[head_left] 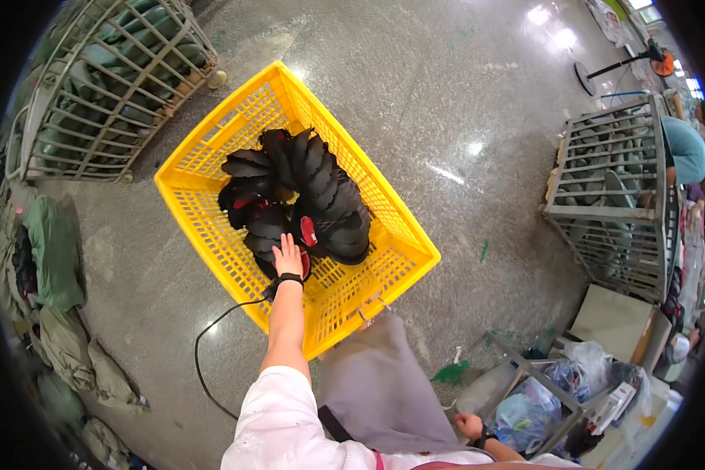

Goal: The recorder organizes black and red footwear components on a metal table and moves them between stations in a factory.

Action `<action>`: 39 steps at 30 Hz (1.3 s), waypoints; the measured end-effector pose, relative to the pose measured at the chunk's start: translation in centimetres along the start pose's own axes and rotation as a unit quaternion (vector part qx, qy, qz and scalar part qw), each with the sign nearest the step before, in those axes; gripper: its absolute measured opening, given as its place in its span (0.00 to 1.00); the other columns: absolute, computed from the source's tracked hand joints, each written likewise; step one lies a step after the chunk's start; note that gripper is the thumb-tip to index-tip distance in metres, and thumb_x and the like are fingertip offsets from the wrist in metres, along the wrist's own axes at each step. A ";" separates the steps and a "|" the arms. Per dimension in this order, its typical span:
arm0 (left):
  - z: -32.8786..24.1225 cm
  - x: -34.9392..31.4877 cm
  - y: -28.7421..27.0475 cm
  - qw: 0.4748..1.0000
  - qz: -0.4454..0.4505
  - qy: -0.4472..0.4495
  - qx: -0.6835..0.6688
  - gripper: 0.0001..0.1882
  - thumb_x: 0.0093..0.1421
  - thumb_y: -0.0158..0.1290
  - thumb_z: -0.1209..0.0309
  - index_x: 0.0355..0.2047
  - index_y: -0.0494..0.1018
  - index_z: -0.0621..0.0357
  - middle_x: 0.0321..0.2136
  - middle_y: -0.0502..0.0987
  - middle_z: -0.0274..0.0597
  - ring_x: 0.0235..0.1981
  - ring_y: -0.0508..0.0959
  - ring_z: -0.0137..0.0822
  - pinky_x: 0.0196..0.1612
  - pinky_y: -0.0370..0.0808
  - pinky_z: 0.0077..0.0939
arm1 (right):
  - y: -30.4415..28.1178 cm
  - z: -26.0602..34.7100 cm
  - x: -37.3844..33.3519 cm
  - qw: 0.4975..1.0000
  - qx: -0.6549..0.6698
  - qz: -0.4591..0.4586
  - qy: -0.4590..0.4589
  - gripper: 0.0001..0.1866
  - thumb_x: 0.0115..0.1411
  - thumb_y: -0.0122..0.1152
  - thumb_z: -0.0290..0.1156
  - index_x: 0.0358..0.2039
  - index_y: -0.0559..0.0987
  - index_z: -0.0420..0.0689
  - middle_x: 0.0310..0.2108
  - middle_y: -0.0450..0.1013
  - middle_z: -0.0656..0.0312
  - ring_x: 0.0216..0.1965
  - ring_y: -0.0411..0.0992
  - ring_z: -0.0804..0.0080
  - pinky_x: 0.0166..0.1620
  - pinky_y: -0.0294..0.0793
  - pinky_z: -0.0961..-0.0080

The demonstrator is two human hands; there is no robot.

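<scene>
A yellow plastic crate with slatted walls stands on the floor before me. In it lie black, shoe-shaped pieces, packed in curved, overlapping rows, with red showing on a few. My left hand reaches over the crate's near left side, fingers stretched out above the near end of the pieces, holding nothing; whether the fingertips touch them I cannot tell. Low on the right, beside my grey-clad leg, my right hand hangs with its fingers curled and nothing visible in them. Both wrists wear black bands, with a cable at the left.
A metal cage cart filled with dark green pieces stands at far left, another cage at right. Green sacks line the left side. A metal frame with plastic bags stands near right, a pedestal fan far right.
</scene>
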State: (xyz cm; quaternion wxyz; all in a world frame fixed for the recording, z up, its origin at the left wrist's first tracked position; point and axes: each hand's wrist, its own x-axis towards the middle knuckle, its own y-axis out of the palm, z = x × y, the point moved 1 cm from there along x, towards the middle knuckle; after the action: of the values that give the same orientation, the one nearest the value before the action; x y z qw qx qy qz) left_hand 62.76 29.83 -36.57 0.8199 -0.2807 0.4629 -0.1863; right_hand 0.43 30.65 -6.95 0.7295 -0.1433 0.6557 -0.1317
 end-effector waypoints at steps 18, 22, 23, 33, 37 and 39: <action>25.6 -10.8 -19.8 0.793 -0.227 -0.081 -0.560 0.17 0.45 0.39 0.77 0.31 0.75 0.67 0.19 0.75 0.57 0.18 0.77 0.48 0.23 0.74 0.37 | 8.4 1.2 -3.3 0.983 0.157 -0.091 -0.019 0.12 0.50 0.50 0.37 0.26 0.78 0.43 0.24 0.74 0.52 0.29 0.73 0.55 0.35 0.71 0.64; 26.5 -24.3 -35.4 0.697 -0.153 0.017 -0.701 0.11 0.43 0.41 0.77 0.23 0.72 0.69 0.15 0.68 0.42 0.13 0.71 0.36 0.17 0.74 0.26 | 10.0 4.2 -5.5 0.950 0.272 -0.125 -0.085 0.11 0.52 0.49 0.30 0.33 0.76 0.40 0.23 0.74 0.55 0.26 0.74 0.66 0.33 0.72 0.72; 27.2 -27.1 -38.0 0.661 -0.133 0.027 -0.738 0.06 0.41 0.42 0.77 0.18 0.69 0.66 0.14 0.65 0.39 0.15 0.69 0.34 0.15 0.71 0.27 | 9.9 5.2 -5.5 0.944 0.284 -0.129 -0.106 0.11 0.53 0.49 0.27 0.35 0.75 0.37 0.23 0.75 0.56 0.24 0.73 0.72 0.31 0.72 0.75; 20.9 -62.6 -63.8 0.519 -0.218 0.430 -0.705 0.06 0.52 0.46 0.70 0.22 0.67 0.57 0.15 0.67 0.38 0.12 0.67 0.30 0.18 0.63 0.21 | 5.5 12.0 -12.2 0.885 0.380 -0.183 -0.199 0.25 0.50 0.55 0.36 0.50 0.68 0.44 0.29 0.75 0.54 0.30 0.73 0.65 0.37 0.72 0.72; 14.9 -73.3 -68.9 0.493 -0.123 0.580 -0.636 0.06 0.54 0.46 0.69 0.23 0.68 0.57 0.16 0.69 0.33 0.16 0.66 0.25 0.19 0.62 0.17 | 1.6 11.1 -17.6 0.838 0.454 -0.179 -0.244 0.47 0.51 0.59 0.47 0.63 0.41 0.47 0.50 0.65 0.47 0.33 0.70 0.67 0.38 0.71 0.73; 11.1 -78.2 -70.0 0.442 -0.157 0.605 -0.643 0.06 0.56 0.46 0.70 0.24 0.68 0.57 0.16 0.69 0.32 0.17 0.66 0.24 0.20 0.63 0.15 | -0.1 9.9 -20.2 0.795 0.495 -0.172 -0.307 0.50 0.52 0.59 0.49 0.63 0.36 0.50 0.59 0.52 0.47 0.45 0.66 0.64 0.42 0.70 0.71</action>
State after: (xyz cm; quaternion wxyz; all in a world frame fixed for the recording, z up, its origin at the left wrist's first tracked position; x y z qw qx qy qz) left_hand 29.91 23.14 63.51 -0.1272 -0.6115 0.7766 -0.0829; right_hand 8.10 38.59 12.68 0.8290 0.0940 0.2076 -0.5108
